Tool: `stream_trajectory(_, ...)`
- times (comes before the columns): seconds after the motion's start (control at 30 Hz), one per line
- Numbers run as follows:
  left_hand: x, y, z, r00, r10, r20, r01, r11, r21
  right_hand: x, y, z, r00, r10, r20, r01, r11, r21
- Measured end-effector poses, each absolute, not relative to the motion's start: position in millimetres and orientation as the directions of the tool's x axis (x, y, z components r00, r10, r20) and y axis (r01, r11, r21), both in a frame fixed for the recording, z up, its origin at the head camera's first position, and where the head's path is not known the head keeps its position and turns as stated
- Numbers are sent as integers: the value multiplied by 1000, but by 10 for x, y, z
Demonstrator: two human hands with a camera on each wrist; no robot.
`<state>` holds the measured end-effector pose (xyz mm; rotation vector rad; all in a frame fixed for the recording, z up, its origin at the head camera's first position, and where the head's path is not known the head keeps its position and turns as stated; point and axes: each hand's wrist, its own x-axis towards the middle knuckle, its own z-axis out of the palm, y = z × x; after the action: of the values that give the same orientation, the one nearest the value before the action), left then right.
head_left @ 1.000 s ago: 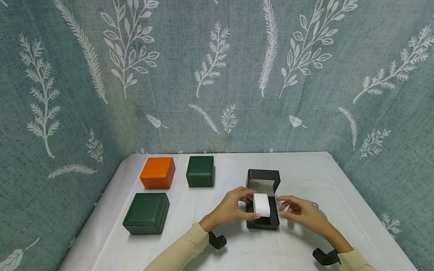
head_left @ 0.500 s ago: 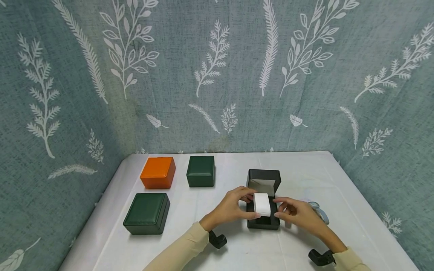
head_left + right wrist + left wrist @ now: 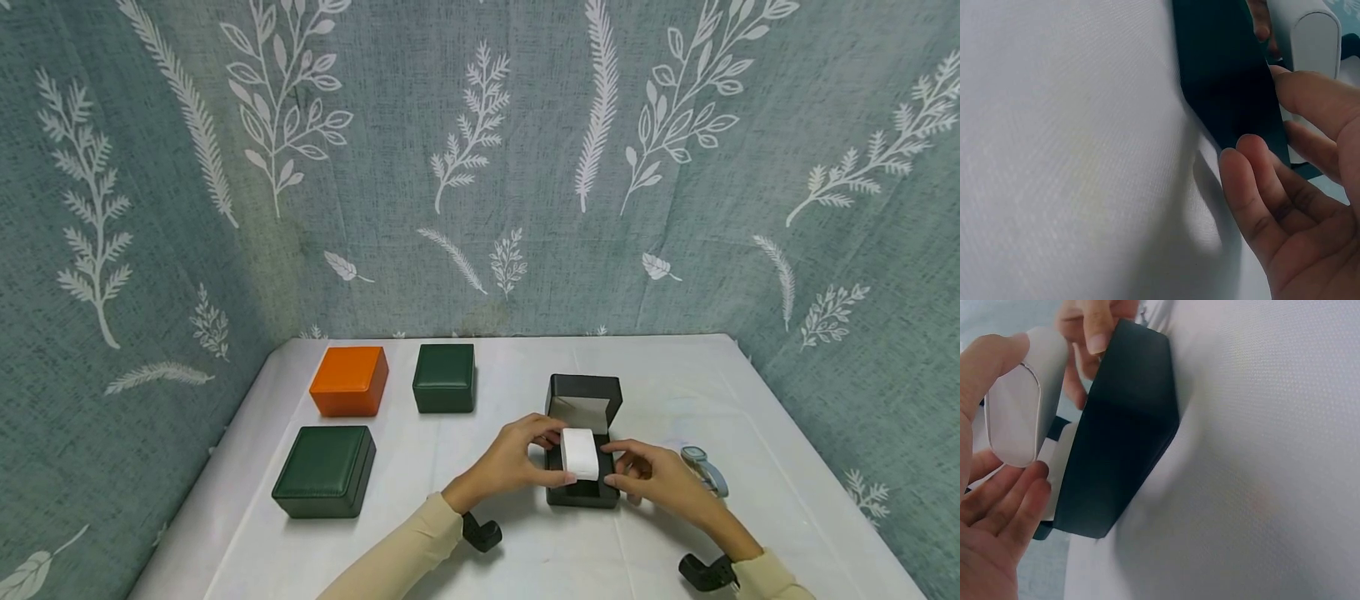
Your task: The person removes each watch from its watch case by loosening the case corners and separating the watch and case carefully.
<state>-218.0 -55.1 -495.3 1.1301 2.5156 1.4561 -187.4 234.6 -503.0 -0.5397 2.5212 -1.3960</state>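
— Pinched, that's the grip! Between the thumb and fingertips of the left hand [image 3: 517, 454], a smooth, white, rounded fabric-look cushion [image 3: 581, 454] is held; how firmly cannot be told.

— And where is it held?

— Over the compartment of a black, rectangular, leather-look box [image 3: 582, 497], above the rim, lid [image 3: 585, 386] raised behind. The right wall is straddled by the bent fingers of the right hand [image 3: 660, 479], steadied, it seems.

— What could be spoiled from here?

— A slip could be suffered, as only fingertips are used! If the cushion is squeezed unevenly, it could be tipped and snagged on the rim.

— Could the box be shifted?

— If the wall is pushed too hard, yes; the lid, by no visible prop supported, could be jolted down.

— And that round-faced watch with the pale blue strap [image 3: 694, 455]?

— Just beside the right hand it is laid; by one careless backward sweep, it could be knocked.
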Motion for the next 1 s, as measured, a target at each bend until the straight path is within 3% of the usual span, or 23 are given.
stream_trajectory(0.37,-2192,-516,-4974,-728,600,333,594,308,743,-1876,2358,-5063,-910,-413,-27,-169,432,-886)
stream_trajectory(1.0,-2194,-460,-5036,-748,603,279,612,461,643,-1879,2374,-5090,-902,-431,-25,-164,397,-903)
